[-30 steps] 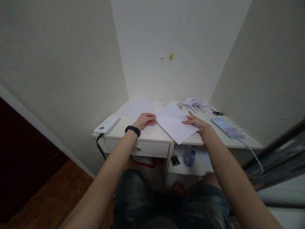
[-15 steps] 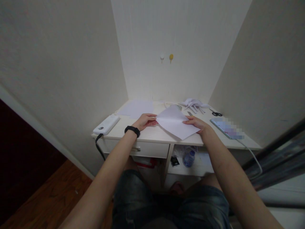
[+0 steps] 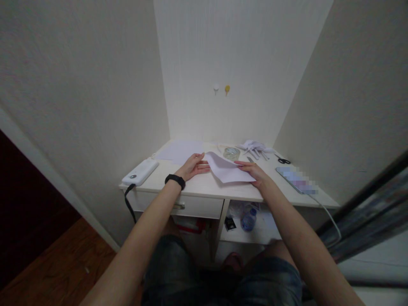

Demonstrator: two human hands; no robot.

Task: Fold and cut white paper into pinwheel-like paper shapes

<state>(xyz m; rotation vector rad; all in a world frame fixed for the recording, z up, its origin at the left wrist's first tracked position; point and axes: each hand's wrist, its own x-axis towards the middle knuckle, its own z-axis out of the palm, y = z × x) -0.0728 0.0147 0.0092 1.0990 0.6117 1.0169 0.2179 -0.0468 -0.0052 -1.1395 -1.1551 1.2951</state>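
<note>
Here, both hands, left hand (image 3: 192, 166) and right hand (image 3: 251, 171), pinch a curling paper sheet (image 3: 228, 171) on the desk (image 3: 204, 187).

White power bank (image 3: 140, 172) at worktop (image 3: 204, 187) left edge; clear tape roll (image 3: 231, 153) and black-handled scissors (image 3: 283, 160) far right; plastic bottle (image 3: 247, 219) on shelf below.
</note>
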